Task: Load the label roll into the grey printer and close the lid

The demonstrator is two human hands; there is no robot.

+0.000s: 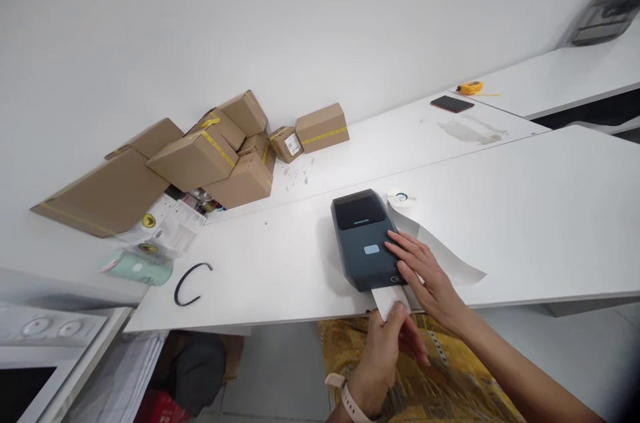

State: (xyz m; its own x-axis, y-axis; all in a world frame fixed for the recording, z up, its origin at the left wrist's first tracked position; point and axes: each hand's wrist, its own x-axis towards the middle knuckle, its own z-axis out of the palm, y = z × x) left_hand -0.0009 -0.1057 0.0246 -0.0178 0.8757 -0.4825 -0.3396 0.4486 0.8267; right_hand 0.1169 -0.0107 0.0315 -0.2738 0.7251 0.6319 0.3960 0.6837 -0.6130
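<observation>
A dark blue-grey label printer (363,243) with a light button on top stands near the table's front edge. White label paper (391,301) sticks out of its front slot. My left hand (383,350), below the table edge, pinches the end of that paper between thumb and fingers. Across the printer's right front corner lies my right hand (425,273), fingers stretched out and touching the casing. Behind it, a long strip of backing paper (445,246) trails over the table to the right. A white label roll (400,199) is partly visible beside the printer's back.
Cardboard boxes (195,160) are piled against the wall on the left. A black headband-like arc (181,286) and a mint-green pouch (140,268) lie near the left end. Farther right are a dark phone-like slab (452,103) and a yellow tape measure (470,88).
</observation>
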